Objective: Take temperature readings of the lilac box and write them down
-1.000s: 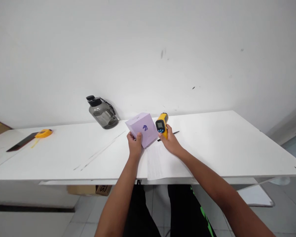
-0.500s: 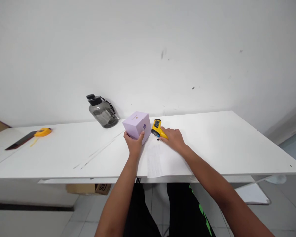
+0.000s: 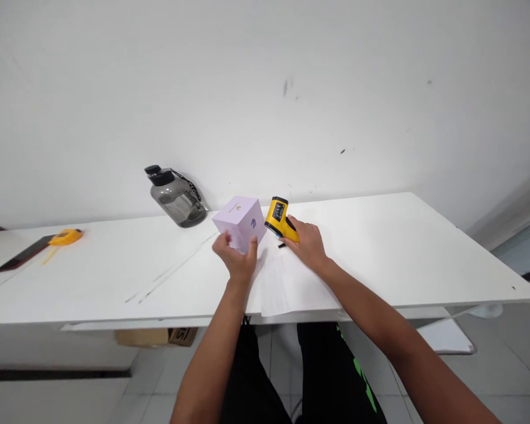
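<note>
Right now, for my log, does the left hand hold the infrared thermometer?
No, the right hand grips the infrared thermometer; the left hand holds the lilac box.

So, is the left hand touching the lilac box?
Touching. The head view shows the left hand gripping the lilac box: thumb against one side face, fingers on another, no gap visible.

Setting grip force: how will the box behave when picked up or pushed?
The box looks fairly stiff: crisp edges, flat faces. It's probably light enough for one hand, since only the left hand grips it. Its flat sides suggest sliding rather than rolling.
</note>
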The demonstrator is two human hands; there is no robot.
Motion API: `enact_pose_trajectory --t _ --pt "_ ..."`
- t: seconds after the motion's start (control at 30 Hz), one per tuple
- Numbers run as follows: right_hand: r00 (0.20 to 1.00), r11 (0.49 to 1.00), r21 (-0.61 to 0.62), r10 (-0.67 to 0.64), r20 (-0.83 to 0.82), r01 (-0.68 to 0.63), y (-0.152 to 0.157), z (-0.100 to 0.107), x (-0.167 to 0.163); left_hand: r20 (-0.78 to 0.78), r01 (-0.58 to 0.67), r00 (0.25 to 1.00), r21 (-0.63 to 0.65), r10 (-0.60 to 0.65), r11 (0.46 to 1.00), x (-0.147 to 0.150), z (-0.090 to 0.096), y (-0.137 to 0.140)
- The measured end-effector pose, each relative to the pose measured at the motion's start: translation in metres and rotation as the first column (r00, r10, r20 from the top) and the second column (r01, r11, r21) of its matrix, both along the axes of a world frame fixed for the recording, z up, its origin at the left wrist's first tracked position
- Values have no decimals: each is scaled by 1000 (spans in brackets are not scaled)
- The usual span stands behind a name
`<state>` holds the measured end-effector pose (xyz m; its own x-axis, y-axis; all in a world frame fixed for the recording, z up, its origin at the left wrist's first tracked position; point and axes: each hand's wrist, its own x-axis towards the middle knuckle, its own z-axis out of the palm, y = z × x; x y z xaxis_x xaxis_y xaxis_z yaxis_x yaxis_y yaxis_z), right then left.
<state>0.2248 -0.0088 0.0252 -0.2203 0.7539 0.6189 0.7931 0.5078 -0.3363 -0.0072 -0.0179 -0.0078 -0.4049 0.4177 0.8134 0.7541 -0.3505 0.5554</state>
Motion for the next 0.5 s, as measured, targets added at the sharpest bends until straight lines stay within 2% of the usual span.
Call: enact_pose_trajectory --t 0.03,0.1,0.17,0.3,0.4,0.5 --pt "1000 1000 16 4 -13 -3 0 -2 -1 -61 95 994 -16 -95 995 4 1 -4" --pt "1000 999 45 23 -17 -22 0 -4 -1 -155 278 941 -149 -300 949 13 3 -12" --pt "999 997 59 53 2 -53 -2 -4 -2 -227 335 897 -208 -379 919 20 7 -17" --pt "995 997 12 74 64 -75 -7 2 -4 -240 284 915 -184 -323 941 23 17 -21" --pt "990 990 -125 77 120 -62 -13 11 -7 -246 233 932 -151 -265 961 21 21 -20" --pt "982 957 -288 77 171 -25 -18 18 -10 -262 222 932 -138 -252 965 22 20 -19"
